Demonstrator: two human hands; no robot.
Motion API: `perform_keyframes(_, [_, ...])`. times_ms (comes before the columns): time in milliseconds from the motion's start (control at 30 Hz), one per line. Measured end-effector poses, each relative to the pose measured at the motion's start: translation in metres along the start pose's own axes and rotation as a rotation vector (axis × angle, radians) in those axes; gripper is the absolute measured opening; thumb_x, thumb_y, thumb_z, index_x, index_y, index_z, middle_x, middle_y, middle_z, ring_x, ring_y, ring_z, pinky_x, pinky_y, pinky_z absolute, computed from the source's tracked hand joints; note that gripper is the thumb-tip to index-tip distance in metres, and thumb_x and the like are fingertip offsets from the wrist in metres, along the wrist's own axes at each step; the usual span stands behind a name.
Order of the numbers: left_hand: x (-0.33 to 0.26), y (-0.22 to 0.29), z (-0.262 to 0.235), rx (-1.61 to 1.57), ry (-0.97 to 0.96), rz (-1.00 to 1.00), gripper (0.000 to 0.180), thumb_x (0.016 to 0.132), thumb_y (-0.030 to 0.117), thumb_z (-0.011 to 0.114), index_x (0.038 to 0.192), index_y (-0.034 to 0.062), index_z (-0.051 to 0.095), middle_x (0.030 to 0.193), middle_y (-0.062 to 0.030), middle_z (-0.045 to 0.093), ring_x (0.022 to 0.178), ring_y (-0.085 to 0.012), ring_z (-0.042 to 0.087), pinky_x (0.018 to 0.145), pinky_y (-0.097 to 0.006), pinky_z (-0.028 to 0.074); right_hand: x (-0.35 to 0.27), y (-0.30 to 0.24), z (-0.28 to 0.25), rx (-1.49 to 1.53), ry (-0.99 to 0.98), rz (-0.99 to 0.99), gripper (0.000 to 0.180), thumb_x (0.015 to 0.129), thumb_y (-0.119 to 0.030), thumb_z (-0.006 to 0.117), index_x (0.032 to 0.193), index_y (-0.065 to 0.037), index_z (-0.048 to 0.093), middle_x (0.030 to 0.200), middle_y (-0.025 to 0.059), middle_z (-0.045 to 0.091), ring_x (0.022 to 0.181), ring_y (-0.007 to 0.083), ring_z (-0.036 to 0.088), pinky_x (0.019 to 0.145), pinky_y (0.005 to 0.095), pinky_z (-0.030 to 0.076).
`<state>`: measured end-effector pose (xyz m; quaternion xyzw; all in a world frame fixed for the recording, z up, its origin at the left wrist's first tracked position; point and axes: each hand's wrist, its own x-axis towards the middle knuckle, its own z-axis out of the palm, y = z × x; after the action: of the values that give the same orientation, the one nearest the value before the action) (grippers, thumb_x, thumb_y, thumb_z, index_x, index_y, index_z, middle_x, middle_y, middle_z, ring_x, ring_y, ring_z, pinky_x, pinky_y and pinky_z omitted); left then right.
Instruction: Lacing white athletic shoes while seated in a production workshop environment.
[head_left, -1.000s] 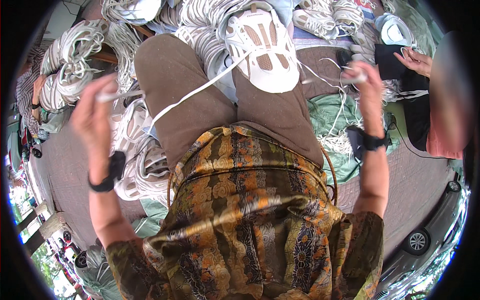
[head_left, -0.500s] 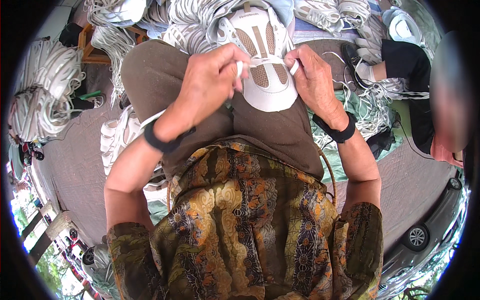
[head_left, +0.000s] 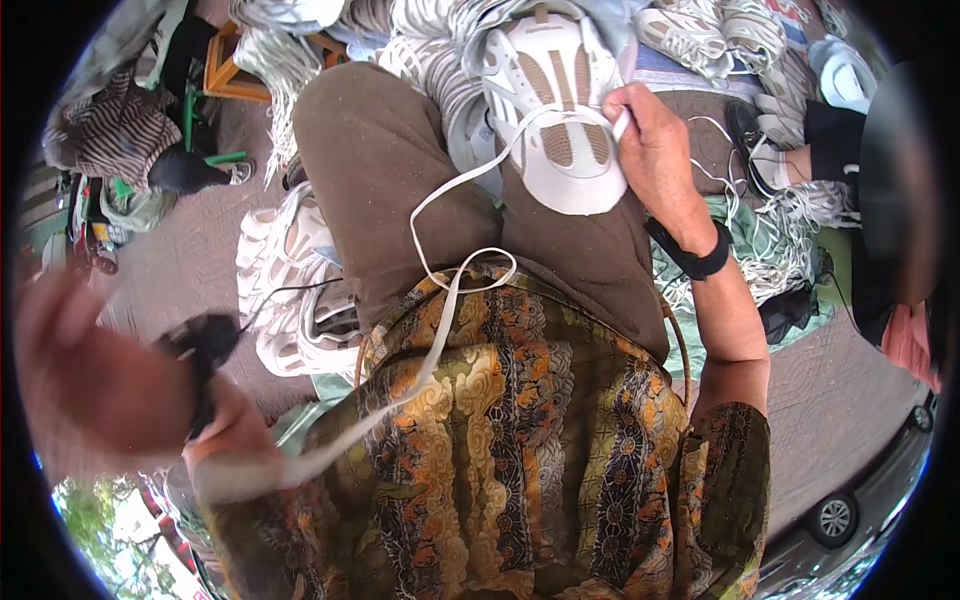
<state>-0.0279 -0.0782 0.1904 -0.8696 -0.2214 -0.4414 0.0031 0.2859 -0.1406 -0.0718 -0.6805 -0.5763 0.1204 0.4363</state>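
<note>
A white shoe upper (head_left: 575, 188) with tan mesh panels lies over my knees, its toe toward me. My right hand (head_left: 655, 150) is closed at the upper's right edge, a bit of white lace pinched between thumb and fingers. From the eyelet area a long white shoelace (head_left: 418, 235) loops down across my lap and shirt, then blurs off toward my left forearm. Far out to the left is my left hand (head_left: 90, 375), smeared by motion; its fingers and any hold on the lace cannot be made out. Both wrists wear black bands.
Bundled laced uppers (head_left: 430, 60) are heaped beyond my knees, and more uppers (head_left: 285, 290) lie left of my leg. Loose white laces (head_left: 770, 235) rest on green sheeting at right. A person in a striped top (head_left: 125, 130) sits far left; another person's leg (head_left: 800, 155) is at right.
My left hand has swung from the upper out to the far left, and the lace now stretches across my lap. My right hand stays by the upper. The view has shifted slightly.
</note>
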Motion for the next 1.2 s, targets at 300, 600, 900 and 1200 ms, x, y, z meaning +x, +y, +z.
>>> perform_keyframes(300, [-0.078,-0.048,0.227,-0.636,-0.347,-0.539,0.009,0.091,-0.002,0.06,0.095,0.0034,0.066,0.079,0.0005,0.068,0.072,-0.0051,0.058,0.065,-0.021,0.047,-0.001,-0.006,-0.016,-0.081,-0.013,-0.055,0.019,0.081,0.013,0.047,0.093,-0.002,0.051,0.085,0.0165,0.061,0.082,0.0397,0.063,0.072,0.0421,0.05])
perform_keyframes(600, [-0.103,-0.036,0.235,-0.612,-0.405,-0.574,0.006,0.089,-0.001,0.06,0.093,0.0031,0.063,0.067,-0.0065,0.056,0.059,-0.0085,0.051,0.056,-0.026,0.044,-0.001,-0.02,-0.019,-0.027,-0.046,-0.109,0.019,0.082,0.012,0.053,0.096,-0.001,0.059,0.083,0.0135,0.059,0.076,0.0352,0.063,0.068,0.0371,0.051])
perform_keyframes(900, [-0.097,-0.038,0.231,-0.523,-0.488,-0.456,0.012,0.088,-0.005,0.06,0.098,0.0023,0.062,0.076,-0.0044,0.06,0.07,-0.0111,0.056,0.065,-0.024,0.046,0.011,-0.024,-0.019,-0.066,-0.103,-0.161,0.025,0.076,0.01,0.057,0.097,-0.003,0.059,0.084,0.0144,0.058,0.074,0.0342,0.063,0.063,0.0395,0.051])
perform_keyframes(1200, [-0.1,-0.041,0.228,-0.514,-0.51,-0.577,0.015,0.086,-0.008,0.057,0.096,0.0021,0.061,0.074,-0.0038,0.058,0.065,-0.0079,0.052,0.061,-0.023,0.044,0.041,-0.045,-0.018,-0.399,-0.357,-0.292,0.02,0.077,0.007,0.056,0.094,-0.004,0.053,0.085,0.0145,0.057,0.072,0.0352,0.063,0.062,0.0417,0.052])
